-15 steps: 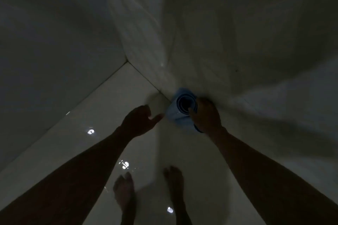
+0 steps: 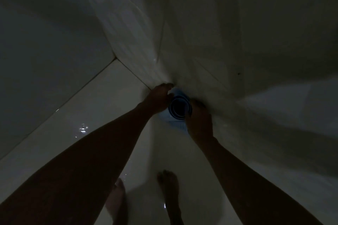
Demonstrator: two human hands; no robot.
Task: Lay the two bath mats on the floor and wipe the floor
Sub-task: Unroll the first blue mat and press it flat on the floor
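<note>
The scene is very dark. A rolled blue bath mat (image 2: 180, 109) stands on end in the corner where the walls meet the pale glossy floor (image 2: 102, 100), its spiral end facing me. My left hand (image 2: 158, 99) curls around the roll's left side. My right hand (image 2: 199, 122) grips its right side and lower edge. Only one mat shows; part of the roll is hidden under my hands.
Tiled walls (image 2: 247, 33) close in behind and to the left, forming a tight corner. My two bare feet (image 2: 169, 186) stand on the wet, reflective floor just below the hands. A darker wall panel (image 2: 45, 51) runs along the left.
My left hand has moved right from the bare floor onto the left side of the roll. My right hand keeps its hold on the mat.
</note>
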